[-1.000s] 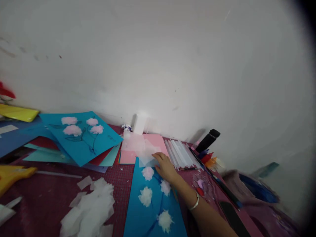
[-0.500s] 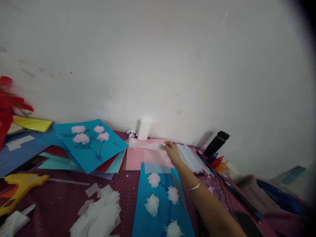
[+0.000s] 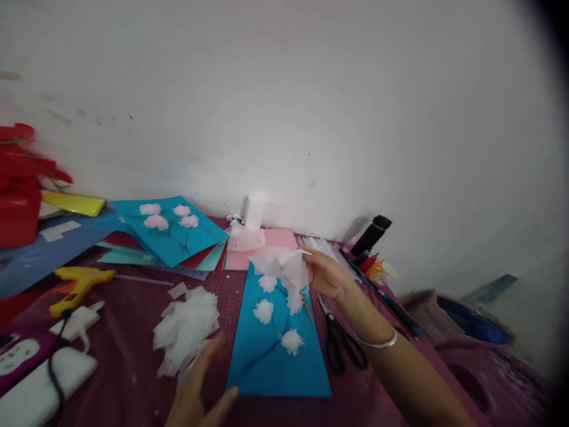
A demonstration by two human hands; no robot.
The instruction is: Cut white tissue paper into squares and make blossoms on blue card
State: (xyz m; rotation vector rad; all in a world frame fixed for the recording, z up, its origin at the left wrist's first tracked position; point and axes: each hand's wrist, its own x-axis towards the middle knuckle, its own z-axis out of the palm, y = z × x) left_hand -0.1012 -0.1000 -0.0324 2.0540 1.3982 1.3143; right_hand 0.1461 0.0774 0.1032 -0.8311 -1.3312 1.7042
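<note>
Your right hand [image 3: 328, 276] pinches tissue [image 3: 291, 270], now lifted free over the blue card [image 3: 284, 376]; your left hand [image 3: 198, 394] arrives, grip wide.

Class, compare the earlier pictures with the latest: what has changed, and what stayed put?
The right hand has lifted thin tissue from the pink paper and drawn it toward the wearer, over the upper blue flower sheet. The left hand has come into view, blurred, near the white tissue pile. That pile and the yellow glue gun stayed put.

On the bench [image 3: 127, 367], a blue sheet [image 3: 267, 335] is flanked by white pieces [image 3: 189, 323] at nine o'clock, scissors [image 3: 330, 318] at three.
</note>
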